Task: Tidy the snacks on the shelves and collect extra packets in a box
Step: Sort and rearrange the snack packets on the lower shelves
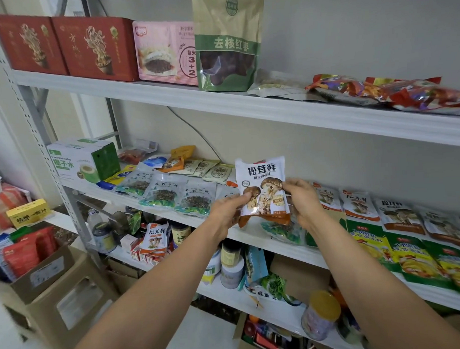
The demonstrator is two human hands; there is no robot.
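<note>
Head view: left hand [229,209], right hand [301,198] fingers clamped on mushroom packet [262,187] above middle shelf [252,235]

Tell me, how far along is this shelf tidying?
Roughly midway, I'd guess. Done: the mushroom packets and green-edged packets lie in neat rows on the middle shelf. In hand: the left hand and right hand hold a white mushroom packet above that shelf. Left: the red wrappers on the top shelf and the lower shelf's jumble look unsorted; the cardboard box already holds some packets.
</note>
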